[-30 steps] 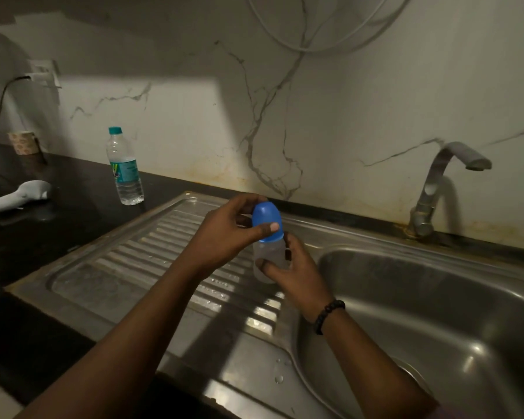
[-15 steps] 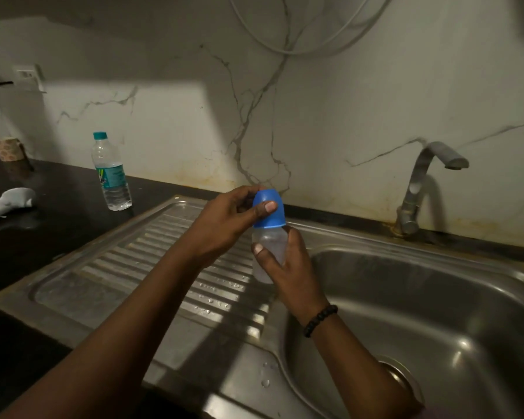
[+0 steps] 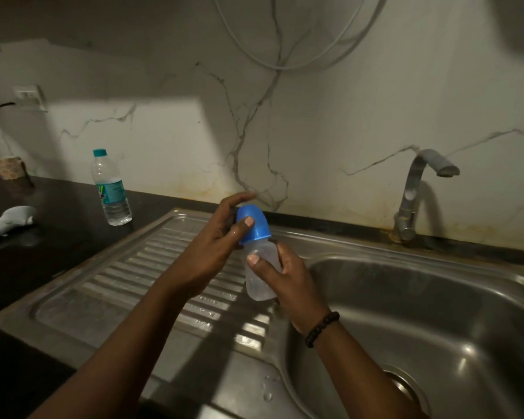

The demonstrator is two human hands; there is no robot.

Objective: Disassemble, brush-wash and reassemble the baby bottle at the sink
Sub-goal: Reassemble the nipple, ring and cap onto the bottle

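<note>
the baby bottle (image 3: 260,269) is held in the air above the boundary between the ribbed drainboard (image 3: 152,285) and the sink basin (image 3: 436,313). it is tilted, with its top leaning toward the left and away from the camera. the bottle body is translucent and appears to hold no liquid. the blue cap (image 3: 252,222) sits on the top of the bottle.

the right hand (image 3: 288,282) is closed around the bottle body from the right side. its thumb lies across the front of the body and the fingers wrap behind it. a dark beaded bracelet (image 3: 321,329) sits on the right wrist.

the left hand (image 3: 215,246) is closed around the blue cap from the left side. its thumb presses on the front of the cap and the fingers curl over the top and the rear. whether the cap is loose or tight on the bottle cannot be told.

the faucet (image 3: 418,192) stands at the rear right of the sink, with its spout pointing right. no water runs from it. water droplets lie on the steel rim at the near edge of the drainboard.

on the dark tabletop (image 3: 58,237) to the left, a clear plastic water bottle (image 3: 111,189) with a teal cap stands upright, well apart from the hands. a white object (image 3: 9,219) lies further left near the frame edge; its type cannot be told. a paper cup (image 3: 8,167) stands against the marble-pattern wall (image 3: 330,116).
</note>
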